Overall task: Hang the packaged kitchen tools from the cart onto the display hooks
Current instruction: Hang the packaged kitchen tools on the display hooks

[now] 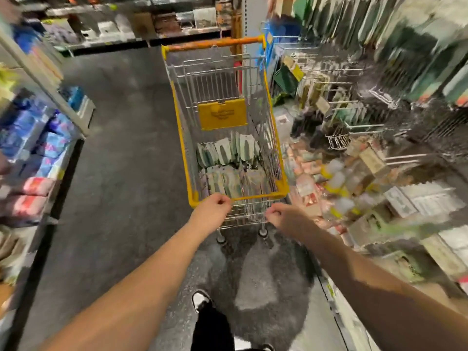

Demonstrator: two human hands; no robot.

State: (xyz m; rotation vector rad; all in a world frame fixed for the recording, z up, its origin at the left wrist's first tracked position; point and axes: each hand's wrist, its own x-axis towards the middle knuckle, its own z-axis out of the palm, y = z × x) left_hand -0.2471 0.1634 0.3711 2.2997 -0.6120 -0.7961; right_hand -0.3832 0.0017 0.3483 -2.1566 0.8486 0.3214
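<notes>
Here both bare arms reach forward and down to the near end of the cart (188,158). The left hand (214,207) has its fingers curled round the yellow near rim, close to the cart's left corner. The right hand (281,216) sits a little lower and to the right, its fingers curled round the wire bars just below that rim. Beneath the arms a dark trouser leg and a white-toed shoe (201,300) stand on the grey floor (114,160), near the cart's front wheels.

Inside the cart, past the fingers and apart from them, the packaged kitchen tools (228,163) lie in two rough rows on the basket bottom: pale flat cards nearest the hands, green-and-white cards upright behind them. A yellow flap hangs beyond them, and the orange handle closes the far end.

Right of the cart, the display hooks (354,107) jut out from a rack, blurred, some carrying goods. Left of the cart, shelves hold blue and pink packs (43,148).
</notes>
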